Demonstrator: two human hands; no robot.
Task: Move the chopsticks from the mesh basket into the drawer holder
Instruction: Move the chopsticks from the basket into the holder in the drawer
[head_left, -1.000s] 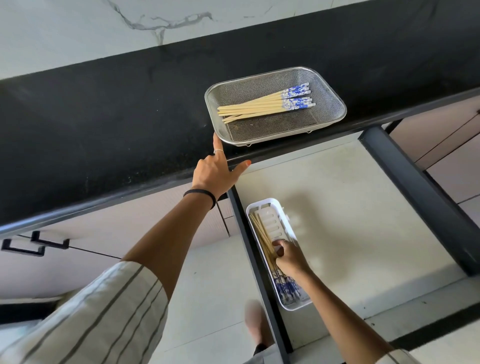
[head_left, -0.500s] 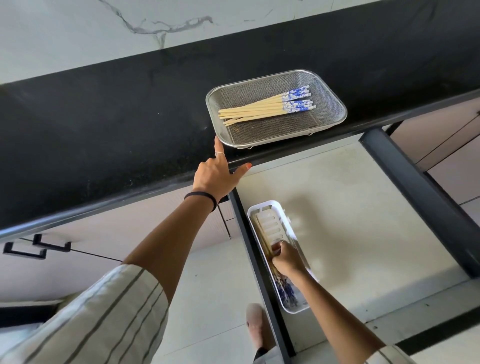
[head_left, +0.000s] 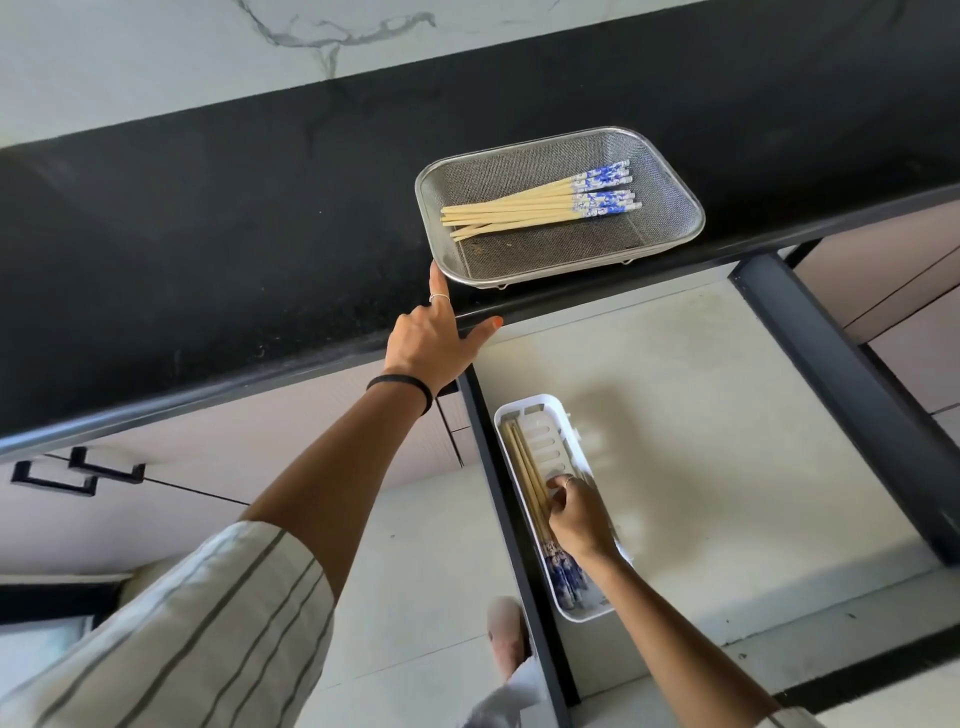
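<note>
A steel mesh basket (head_left: 675, 171) stands on the black counter (head_left: 208, 234) near its front edge, with several bamboo chopsticks (head_left: 519, 210) with blue-white ends lying in it. Below, in the open drawer (head_left: 717, 426), a white slotted holder (head_left: 550, 415) lies along the left side. A few chopsticks (head_left: 524, 475) lie in its left part, blue ends toward me. My right hand (head_left: 579, 519) is inside the holder, fingers curled around those chopsticks. My left hand (head_left: 431, 338) rests on the counter edge, index finger straight and pointing at the basket's near left corner.
The drawer has dark metal rails at its left (head_left: 514, 545) and right (head_left: 841, 374). Closed cabinet fronts with black handles (head_left: 78, 475) lie to the left. A foot (head_left: 506, 631) shows on the pale floor below. A marble wall runs behind the counter.
My right hand has slid slightly along the holder while staying on the chopsticks inside. The left hand has kept its place on the counter edge. The basket's chopsticks have not moved.
</note>
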